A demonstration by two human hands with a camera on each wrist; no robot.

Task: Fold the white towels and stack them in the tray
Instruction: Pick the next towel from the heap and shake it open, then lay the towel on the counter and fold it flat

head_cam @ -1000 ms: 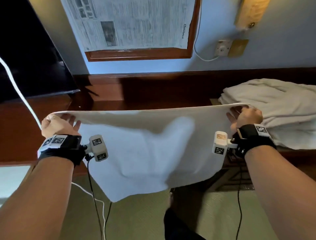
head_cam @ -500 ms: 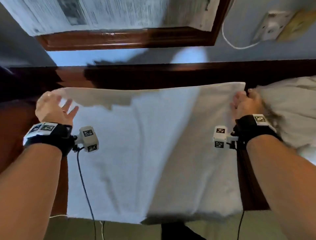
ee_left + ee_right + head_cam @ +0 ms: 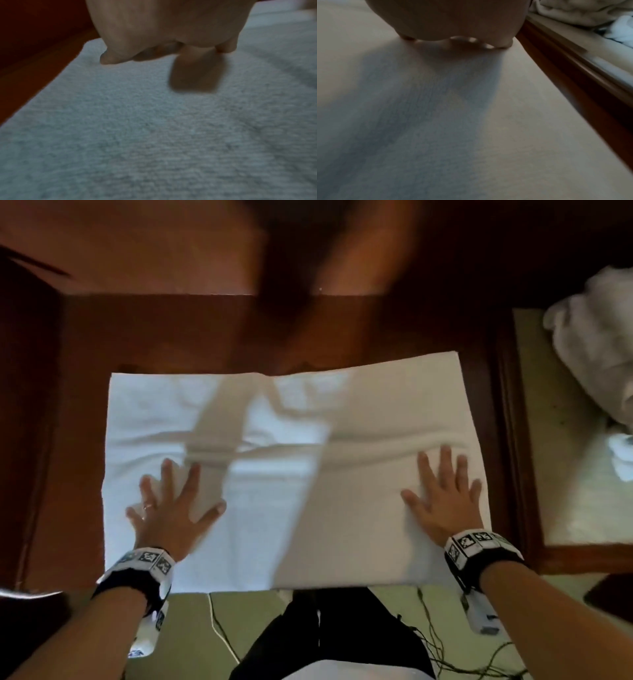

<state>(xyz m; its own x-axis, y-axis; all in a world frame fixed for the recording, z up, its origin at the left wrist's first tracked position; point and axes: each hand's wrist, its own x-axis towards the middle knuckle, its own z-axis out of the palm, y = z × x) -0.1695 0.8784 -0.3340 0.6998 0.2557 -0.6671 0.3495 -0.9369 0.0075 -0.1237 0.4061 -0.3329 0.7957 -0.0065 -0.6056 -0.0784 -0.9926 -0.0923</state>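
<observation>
A white towel (image 3: 294, 440) lies spread flat on the dark wooden desk (image 3: 171, 330), its near edge at the desk's front. My left hand (image 3: 171, 501) presses flat on the towel's near left part, fingers straight and spread. My right hand (image 3: 442, 494) presses flat on the near right part the same way. In the left wrist view the left hand (image 3: 164, 44) rests on the towel (image 3: 154, 135). The right wrist view shows the right hand (image 3: 453, 29) on the towel (image 3: 436, 121). The tray (image 3: 575, 474) stands to the right with crumpled white towels (image 3: 596, 337) at its far end.
The tray's wooden rim (image 3: 573, 75) runs close along the towel's right edge. Green carpet (image 3: 191, 631) with loose cables (image 3: 442, 645) lies below the desk's front edge. My dark trousers (image 3: 329, 638) show at the bottom centre.
The towel was held up by its top corners in both hands; it has come down flat on the desk, and both hands have let go and now press on it.
</observation>
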